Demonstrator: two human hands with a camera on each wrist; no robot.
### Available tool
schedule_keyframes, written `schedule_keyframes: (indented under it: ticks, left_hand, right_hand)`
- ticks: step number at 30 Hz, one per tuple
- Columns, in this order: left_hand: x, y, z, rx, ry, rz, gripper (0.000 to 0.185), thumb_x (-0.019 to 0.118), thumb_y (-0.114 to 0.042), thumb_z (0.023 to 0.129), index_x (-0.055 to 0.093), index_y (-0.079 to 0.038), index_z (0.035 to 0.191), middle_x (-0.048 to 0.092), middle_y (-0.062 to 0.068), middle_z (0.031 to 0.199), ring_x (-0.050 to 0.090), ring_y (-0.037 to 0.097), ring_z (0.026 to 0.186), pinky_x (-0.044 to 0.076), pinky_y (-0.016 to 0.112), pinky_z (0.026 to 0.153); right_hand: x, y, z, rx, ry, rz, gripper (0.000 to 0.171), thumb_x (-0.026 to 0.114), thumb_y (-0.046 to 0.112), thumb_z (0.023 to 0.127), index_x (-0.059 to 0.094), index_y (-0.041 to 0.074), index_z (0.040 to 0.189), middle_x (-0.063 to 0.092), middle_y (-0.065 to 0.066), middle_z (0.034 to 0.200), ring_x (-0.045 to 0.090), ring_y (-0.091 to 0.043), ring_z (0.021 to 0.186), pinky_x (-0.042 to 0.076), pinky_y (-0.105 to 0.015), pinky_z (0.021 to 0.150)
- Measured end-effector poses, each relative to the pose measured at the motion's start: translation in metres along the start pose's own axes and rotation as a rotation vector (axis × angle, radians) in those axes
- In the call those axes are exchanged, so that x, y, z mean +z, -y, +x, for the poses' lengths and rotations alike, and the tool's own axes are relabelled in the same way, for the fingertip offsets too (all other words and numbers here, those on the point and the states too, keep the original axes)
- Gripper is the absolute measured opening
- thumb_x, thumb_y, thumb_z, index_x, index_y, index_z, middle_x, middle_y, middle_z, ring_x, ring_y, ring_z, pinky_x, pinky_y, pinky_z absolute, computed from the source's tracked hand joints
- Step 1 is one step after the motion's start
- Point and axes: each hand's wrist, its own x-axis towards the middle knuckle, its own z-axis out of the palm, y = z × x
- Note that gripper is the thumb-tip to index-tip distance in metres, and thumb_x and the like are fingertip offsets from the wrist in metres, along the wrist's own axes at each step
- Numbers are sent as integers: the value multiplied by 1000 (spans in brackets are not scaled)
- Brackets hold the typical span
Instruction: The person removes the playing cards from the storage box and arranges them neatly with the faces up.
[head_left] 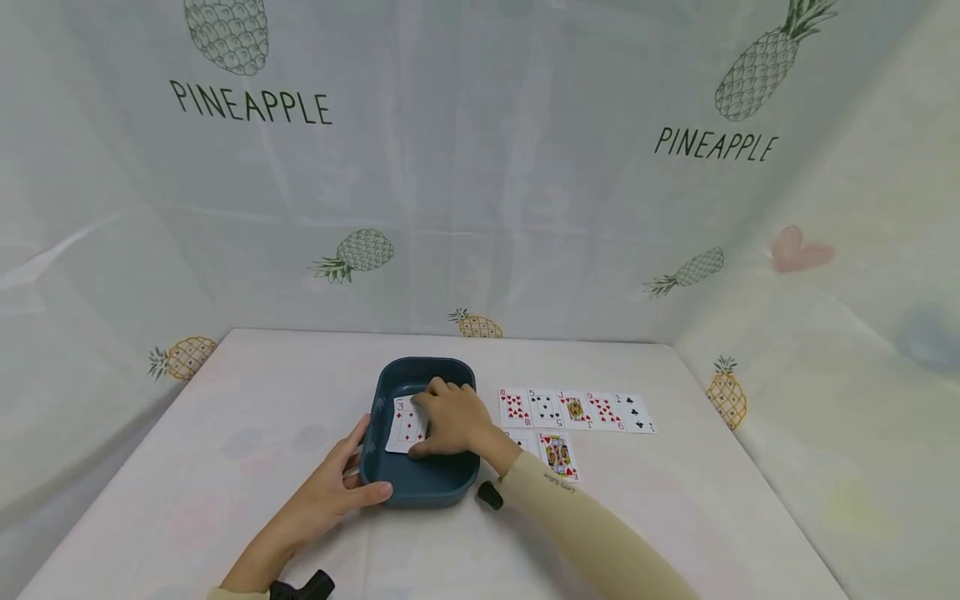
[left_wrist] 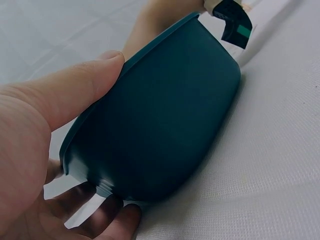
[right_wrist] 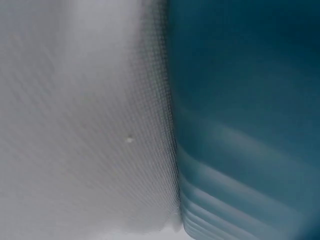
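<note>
A deep blue-green plastic bin (head_left: pixel 426 483) stands on the table. My left hand (head_left: pixel 328 483) holds its left side, thumb at the rim and fingers against the outer wall. The left wrist view shows the bin's wall (left_wrist: pixel 160 115) close up. Inside the bin lies a white playing card (head_left: pixel 402 423), a three of diamonds, tilted slightly. My right hand (head_left: pixel 453 418) reaches over the bin's right side and grips this card at its right edge, its fingers covering that part. In the right wrist view only the bin's outside (right_wrist: pixel 240 125) and the cloth show.
Several face-up playing cards (head_left: pixel 573 410) form a row right of the bin. Below them lie a king (head_left: pixel 558 455) and another card (head_left: pixel 521 438), partly hidden by my right forearm. White cloth (head_left: pixel 300 400) covers the table, and a pineapple-print curtain (head_left: pixel 480 167) hangs behind.
</note>
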Motion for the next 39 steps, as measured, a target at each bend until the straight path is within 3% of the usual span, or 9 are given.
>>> schedule_keyframes:
  ticks: [12, 27, 34, 39]
  left_hand:
    - [-1, 0, 0, -2, -10, 6, 109, 85, -27, 94, 10, -32, 172, 16, 25, 170, 55, 41, 141, 58, 38, 102]
    - [-2, 1, 1, -4, -9, 5, 109, 84, -27, 94, 9, -31, 172, 16, 26, 170, 54, 42, 142, 58, 39, 101]
    - [-1, 0, 1, -7, -8, 0, 109, 85, -28, 94, 10, -32, 172, 18, 25, 169, 55, 40, 140, 58, 40, 102]
    - [1, 0, 0, -14, -20, 6, 108, 85, -28, 93, 11, -31, 172, 21, 25, 168, 57, 38, 138, 58, 42, 103]
  right_hand:
    - [-2, -1, -1, -19, -47, 129, 84, 84, 65, 82, 59, 25, 151, 62, 1, 131, 60, -14, 107, 48, -32, 91]
    - [-4, -11, -3, -91, -94, 279, 84, 85, 62, 82, 58, 26, 153, 62, 1, 130, 58, -11, 102, 45, -28, 85]
    - [-6, -22, -5, -157, -64, 446, 82, 86, 53, 85, 55, 24, 156, 58, 0, 132, 62, -19, 108, 49, -27, 86]
    - [-13, -33, -12, -195, -11, 639, 82, 89, 42, 86, 53, 23, 157, 54, 0, 132, 63, -25, 118, 56, -37, 97]
